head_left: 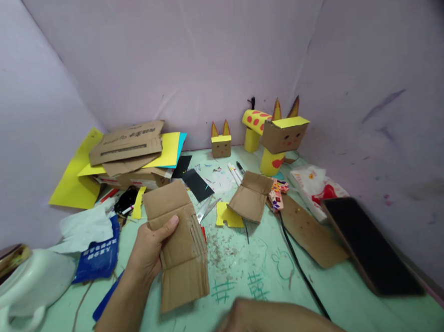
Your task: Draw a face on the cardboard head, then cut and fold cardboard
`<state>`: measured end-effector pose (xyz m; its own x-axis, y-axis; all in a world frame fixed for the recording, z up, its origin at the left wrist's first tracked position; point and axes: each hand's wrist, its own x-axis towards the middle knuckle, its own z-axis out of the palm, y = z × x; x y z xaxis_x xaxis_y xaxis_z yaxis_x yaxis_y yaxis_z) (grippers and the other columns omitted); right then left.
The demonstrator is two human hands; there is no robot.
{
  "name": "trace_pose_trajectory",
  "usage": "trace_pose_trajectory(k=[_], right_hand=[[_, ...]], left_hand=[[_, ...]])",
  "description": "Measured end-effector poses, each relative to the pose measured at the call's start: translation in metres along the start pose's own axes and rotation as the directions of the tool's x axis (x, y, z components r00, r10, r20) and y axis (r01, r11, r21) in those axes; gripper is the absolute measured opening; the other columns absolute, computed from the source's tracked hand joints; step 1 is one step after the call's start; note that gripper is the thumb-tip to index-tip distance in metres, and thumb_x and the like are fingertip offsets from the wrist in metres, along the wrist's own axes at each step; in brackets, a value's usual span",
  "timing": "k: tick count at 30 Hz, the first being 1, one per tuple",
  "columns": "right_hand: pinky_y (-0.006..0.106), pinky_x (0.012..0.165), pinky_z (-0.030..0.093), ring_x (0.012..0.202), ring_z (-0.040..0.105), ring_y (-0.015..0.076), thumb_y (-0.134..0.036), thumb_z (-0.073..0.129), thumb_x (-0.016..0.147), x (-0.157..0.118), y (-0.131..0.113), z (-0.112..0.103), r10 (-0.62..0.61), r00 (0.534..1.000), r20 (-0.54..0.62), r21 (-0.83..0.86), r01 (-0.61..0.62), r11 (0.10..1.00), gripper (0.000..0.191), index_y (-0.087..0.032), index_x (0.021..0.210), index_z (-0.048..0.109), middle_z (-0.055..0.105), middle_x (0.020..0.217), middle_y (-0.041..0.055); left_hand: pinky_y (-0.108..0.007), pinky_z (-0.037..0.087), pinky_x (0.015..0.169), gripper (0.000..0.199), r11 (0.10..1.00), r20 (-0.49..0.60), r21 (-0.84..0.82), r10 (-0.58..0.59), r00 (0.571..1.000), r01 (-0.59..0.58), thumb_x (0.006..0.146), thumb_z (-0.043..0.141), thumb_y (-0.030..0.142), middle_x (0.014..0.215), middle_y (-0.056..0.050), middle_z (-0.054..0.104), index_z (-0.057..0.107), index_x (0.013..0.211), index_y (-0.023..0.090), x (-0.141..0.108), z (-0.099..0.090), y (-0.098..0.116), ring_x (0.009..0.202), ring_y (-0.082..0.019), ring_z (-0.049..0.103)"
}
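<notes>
My left hand grips a creased piece of brown cardboard, thumb on its face and fingers behind it. The piece is held tilted above the table, with ragged layers along its right edge. At the bottom of the view, my right hand is bent and smeared by motion; its fingers are hidden. Just beyond the cardboard lie scissors and a notched yellow paper piece. A smaller bent cardboard piece rests to their right.
Cardboard animals stand at the back: a small head and a yellow spotted figure. Stacked cardboard fills the back left. A white pot is at left, a phone at right. A black cord crosses the table.
</notes>
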<state>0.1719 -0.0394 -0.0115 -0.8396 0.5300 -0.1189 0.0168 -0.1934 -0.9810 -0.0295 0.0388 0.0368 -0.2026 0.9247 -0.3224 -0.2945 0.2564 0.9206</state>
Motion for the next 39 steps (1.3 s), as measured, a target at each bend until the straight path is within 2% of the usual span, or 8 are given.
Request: trace_pose_trajectory(k=[2,5,8,17,22,30,35,39], right_hand=[[0.019,0.051,0.042,0.051,0.055,0.0091,-0.042,0.075,0.066,0.004,-0.003,-0.008,0.076,0.986,-0.145,0.118,-0.059,0.991,0.027,-0.015,0.069,0.071,0.064,0.059,-0.0009],[0.02,0.048,0.041,0.045,0.05,0.0077,-0.061,0.071,0.061,0.013,-0.009,-0.02,0.178,0.899,-0.401,0.244,-0.083,0.966,0.048,-0.015,0.07,0.065,0.059,0.055,-0.0019],[0.024,0.051,0.045,0.05,0.054,0.0102,-0.075,0.056,0.065,0.02,-0.009,-0.023,0.177,0.837,-0.517,0.263,-0.041,0.964,0.06,-0.016,0.075,0.06,0.059,0.062,-0.0003],[0.024,0.044,0.014,0.048,0.023,0.0068,-0.052,0.067,0.065,0.018,-0.002,-0.012,0.069,0.701,-0.71,0.052,-0.045,0.998,0.05,-0.02,0.044,0.036,0.028,0.046,-0.0068],[0.022,0.045,0.023,0.049,0.035,0.0097,-0.058,0.066,0.066,0.017,-0.006,-0.017,0.05,0.717,-0.695,0.061,-0.01,0.998,0.048,-0.018,0.046,0.048,0.04,0.046,-0.0043],[0.023,0.047,0.034,0.051,0.046,0.0127,-0.063,0.069,0.063,0.016,-0.005,-0.016,0.058,0.773,-0.632,0.119,0.023,0.993,0.05,-0.014,0.055,0.062,0.052,0.05,-0.0006],[0.025,0.05,0.038,0.052,0.05,0.0148,-0.065,0.069,0.063,0.017,-0.002,-0.021,0.074,0.734,-0.675,0.168,0.055,0.984,0.052,-0.013,0.058,0.064,0.057,0.053,0.0009],[0.028,0.058,0.044,0.058,0.055,0.0167,-0.064,0.069,0.065,0.018,-0.004,-0.027,0.08,0.688,-0.722,0.213,0.111,0.971,0.051,-0.013,0.066,0.067,0.063,0.06,0.0032]], left_hand=[[-0.031,0.058,0.06,0.054,1.0,0.024,-0.013,-0.018,1.0,0.018,0.044,0.089,0.028,0.076,-0.007,0.075,0.068,0.09,0.01,-0.001,0.001,-0.002,0.061,-0.021,0.069],[-0.034,0.058,0.062,0.054,0.999,0.074,-0.024,-0.042,0.996,0.044,0.049,0.088,0.032,0.078,-0.009,0.075,0.068,0.093,0.009,-0.005,0.004,-0.005,0.065,-0.024,0.07],[-0.034,0.058,0.06,0.052,0.997,0.113,-0.021,-0.066,0.991,0.069,0.05,0.088,0.031,0.077,-0.009,0.075,0.068,0.092,0.009,-0.014,0.012,-0.011,0.064,-0.023,0.069],[-0.03,0.057,0.055,0.045,0.991,0.177,-0.049,-0.114,0.978,0.124,0.049,0.088,0.032,0.072,-0.006,0.075,0.071,0.085,0.013,-0.029,0.031,-0.026,0.06,-0.021,0.069],[-0.031,0.056,0.052,0.044,0.987,0.144,-0.088,-0.122,0.982,0.136,0.057,0.08,0.046,0.067,-0.006,0.074,0.07,0.085,0.013,-0.025,0.027,-0.021,0.058,-0.024,0.069],[-0.032,0.055,0.059,0.037,0.993,0.108,-0.071,-0.085,0.991,0.093,0.063,0.075,0.042,0.074,-0.009,0.075,0.07,0.082,0.01,-0.015,0.019,-0.021,0.063,-0.022,0.069],[-0.022,0.042,0.039,0.041,0.997,0.195,0.03,-0.081,0.977,0.077,0.062,0.073,0.054,0.052,0.0,0.063,0.066,0.073,0.015,-0.017,0.017,-0.018,0.042,-0.014,0.056],[-0.017,0.03,0.035,0.04,0.983,0.277,0.168,-0.114,0.954,0.069,0.051,0.083,0.046,0.049,0.002,0.058,0.063,0.066,0.014,-0.021,0.016,-0.019,0.038,-0.008,0.046]])
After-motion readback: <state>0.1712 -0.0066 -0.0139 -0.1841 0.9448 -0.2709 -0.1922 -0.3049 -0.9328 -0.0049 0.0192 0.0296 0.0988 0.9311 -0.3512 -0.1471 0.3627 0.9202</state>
